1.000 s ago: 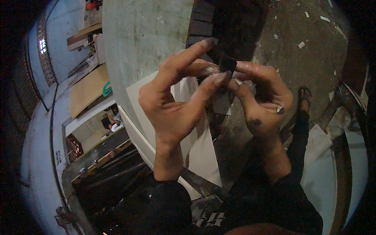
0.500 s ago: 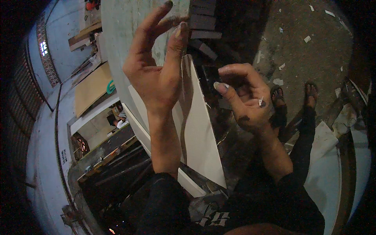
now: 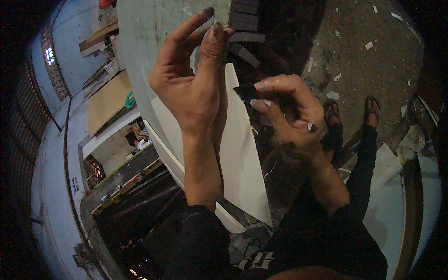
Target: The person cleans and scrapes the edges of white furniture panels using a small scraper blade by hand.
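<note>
My left hand is raised in front of me, fingers stretched up and close together, its edge against the upright white panel. It holds nothing that I can see. My right hand is to the right of the panel's upper edge and pinches a small dark flat piece between thumb and fingers, close to the panel's top corner. A ring sits on one finger of the right hand. My black sleeves come in from the lower edge.
More white boards lean behind the panel, beside a pale green wall. Dark blocks are stacked at the top. My sandalled feet stand on a dirty floor with white scraps. A cluttered workbench lies left.
A second ago both hands held the dark piece together. The left hand let go and rose up against the panel; the right hand kept the piece and moved lower, beside the panel's edge.
</note>
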The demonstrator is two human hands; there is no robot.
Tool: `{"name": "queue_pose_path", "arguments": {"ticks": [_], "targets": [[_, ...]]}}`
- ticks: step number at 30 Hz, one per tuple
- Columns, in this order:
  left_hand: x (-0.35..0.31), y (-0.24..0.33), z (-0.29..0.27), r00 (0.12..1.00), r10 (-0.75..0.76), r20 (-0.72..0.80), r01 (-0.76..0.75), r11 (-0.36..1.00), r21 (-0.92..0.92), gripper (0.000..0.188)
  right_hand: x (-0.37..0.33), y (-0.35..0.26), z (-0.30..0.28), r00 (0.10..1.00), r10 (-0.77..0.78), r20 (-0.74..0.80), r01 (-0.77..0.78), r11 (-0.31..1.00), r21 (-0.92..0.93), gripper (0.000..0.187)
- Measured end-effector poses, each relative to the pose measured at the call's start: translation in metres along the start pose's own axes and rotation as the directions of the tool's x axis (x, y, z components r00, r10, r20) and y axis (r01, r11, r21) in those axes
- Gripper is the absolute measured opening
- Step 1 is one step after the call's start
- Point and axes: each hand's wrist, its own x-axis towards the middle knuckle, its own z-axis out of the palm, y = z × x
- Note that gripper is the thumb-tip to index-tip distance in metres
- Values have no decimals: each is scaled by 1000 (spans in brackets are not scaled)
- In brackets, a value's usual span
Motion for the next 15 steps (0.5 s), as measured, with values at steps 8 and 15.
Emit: {"name": "queue_pose_path", "arguments": {"ticks": [8,15], "targets": [[-1,0,-1,999,-20,-25,19,999,-25,28,4,-4,5,993,115,-17,-113,990,82,15],[3,-4,-2,1000,7,-24,-5,998,55,28,9,6,5,985,153,-84,-150,988,45,18]]}}
